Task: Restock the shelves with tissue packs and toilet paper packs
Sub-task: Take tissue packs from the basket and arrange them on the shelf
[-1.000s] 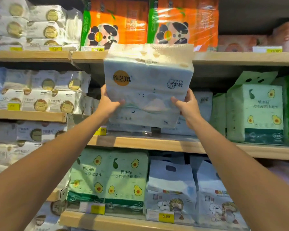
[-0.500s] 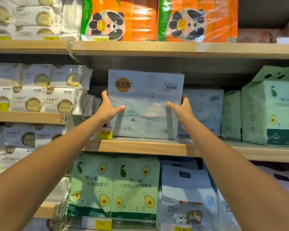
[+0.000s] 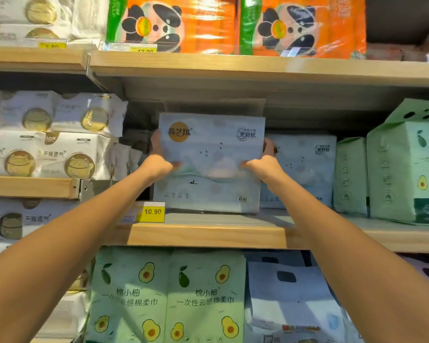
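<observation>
Left hand (image 3: pixel 159 167) and right hand (image 3: pixel 265 167) are clasping the tissue pack (image 3: pixel 212 164) by its side edges, thumbs on the front. The pack is apparently sitting upright on the shelf (image 3: pixel 208 235), behind its front edge, just beside a matching pack (image 3: pixel 305 169). Probably light, squashy, film-slick; side grip is suiting it.

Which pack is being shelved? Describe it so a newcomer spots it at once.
Find the middle wooden shelf with the yellow 10.90 price tag; just right of that tag stands a pale blue tissue pack with a gold circle logo. Unlike its matching neighbour further back on the right, this one is gripped at both sides by the left hand and right hand.
</observation>
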Motion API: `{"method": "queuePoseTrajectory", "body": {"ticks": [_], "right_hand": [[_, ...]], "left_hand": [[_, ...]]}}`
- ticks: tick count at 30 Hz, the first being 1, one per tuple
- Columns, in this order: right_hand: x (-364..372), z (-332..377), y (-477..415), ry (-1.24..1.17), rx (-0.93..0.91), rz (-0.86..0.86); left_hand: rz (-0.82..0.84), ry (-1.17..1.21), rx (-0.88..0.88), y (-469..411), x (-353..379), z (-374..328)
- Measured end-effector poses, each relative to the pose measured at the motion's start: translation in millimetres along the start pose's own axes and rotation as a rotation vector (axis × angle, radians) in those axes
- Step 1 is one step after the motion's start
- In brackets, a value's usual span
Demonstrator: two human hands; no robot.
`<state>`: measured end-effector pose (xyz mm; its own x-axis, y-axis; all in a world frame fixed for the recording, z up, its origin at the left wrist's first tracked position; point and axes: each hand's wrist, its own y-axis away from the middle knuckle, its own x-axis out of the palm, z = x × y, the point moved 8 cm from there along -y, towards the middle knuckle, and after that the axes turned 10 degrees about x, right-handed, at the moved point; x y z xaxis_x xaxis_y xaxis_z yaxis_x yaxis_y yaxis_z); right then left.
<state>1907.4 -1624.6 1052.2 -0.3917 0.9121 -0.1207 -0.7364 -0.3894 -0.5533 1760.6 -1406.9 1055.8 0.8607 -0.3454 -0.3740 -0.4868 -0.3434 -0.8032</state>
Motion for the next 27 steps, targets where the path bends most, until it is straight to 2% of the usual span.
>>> {"method": "queuePoseTrajectory", "body": {"ticks": [3,13,18,21,27], "right_hand": [[5.0,1.1,-7.5,0.003,0.016,0.008],[25.0,-3.1,-34.0,0.037,0.011,0.017],[36.7,-12.5,-37.5,0.073,0.051,0.056],[40.7,-16.1,-40.4,0.102,0.048,0.082],[41.8,-16.6,-40.7,0.099,0.03,0.07]], "left_hand": [[-0.078,0.018,0.041,-7.0,-3.8,-3.4],[-0.092,-0.043,-0.004,-24.8,-7.1,17.7],[-0.035,-0.05,-0.093,-24.0,-6.2,39.1],[-0.062,-0.09,-0.192,-19.8,-9.8,50.9],[-0.146,-0.099,-0.148,-21.4,-6.4,37.2]]}}
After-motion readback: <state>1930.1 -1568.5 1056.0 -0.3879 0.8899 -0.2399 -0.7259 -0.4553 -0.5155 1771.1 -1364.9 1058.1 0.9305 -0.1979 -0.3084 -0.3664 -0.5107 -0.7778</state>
